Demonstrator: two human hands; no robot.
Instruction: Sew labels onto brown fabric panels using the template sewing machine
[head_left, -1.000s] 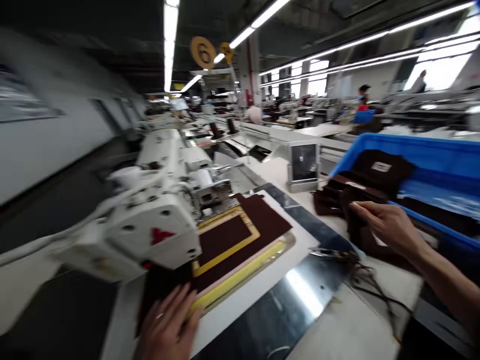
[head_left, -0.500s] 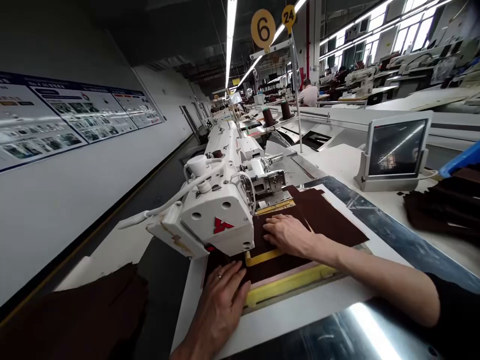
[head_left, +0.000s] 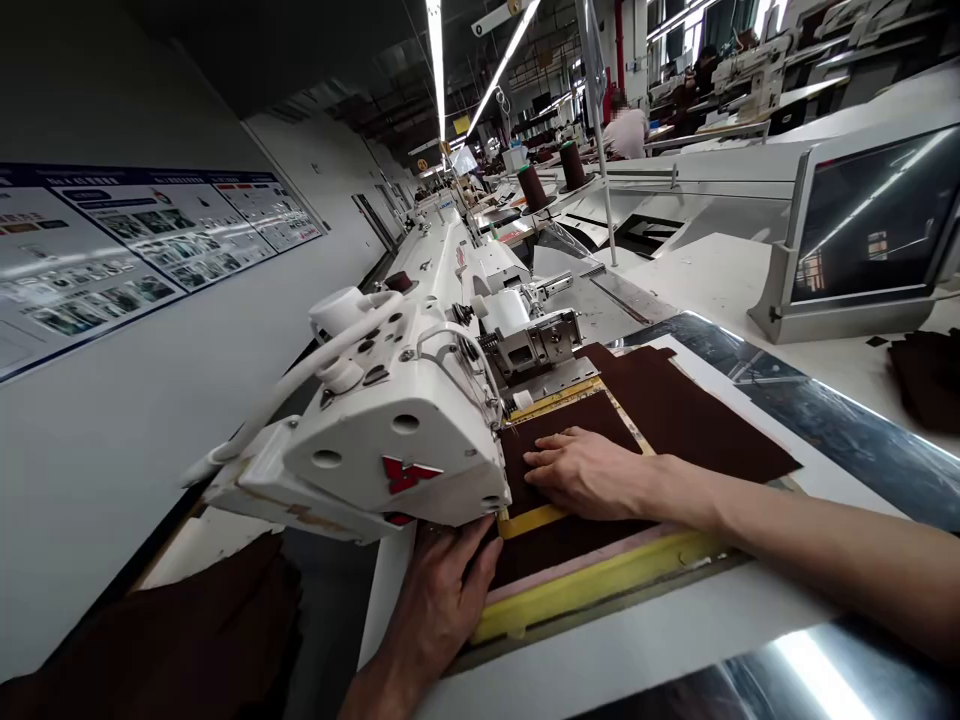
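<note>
Sewing machine [head_left: 405, 440] taken as landmark. The brown cloth [head_left: 697, 415] lies flat to the right of the machine's head, its near left part running in beside and below the head. A yellow frame [head_left: 536, 519] sits on the cloth just right of the machine, and a yellow strip [head_left: 600, 585] runs along the cloth's near edge. Right hand [head_left: 589, 472] rests palm down on the brown area inside the frame, fingers extended and lightly spread, gripping nothing; likely there to keep that area smooth and in place. Left hand [head_left: 446, 590] is at the near lower edge of the machine's head, thumb and index finger straight with a gap between them, laid on the cloth; the other fingertips are hidden, no grip shows. Presumably it steadies the near corner. The frame probably serves as a position guide. Screen [head_left: 874, 220] stands well right of the machine, facing the worker. Compared with one second ago: right hand, then at the dark pieces by the blue bin, is now on the cloth beside the machine. Compared with half a second ago: machine and screen appear larger, left fingers more covered by the machine's head, bin out of view.
</note>
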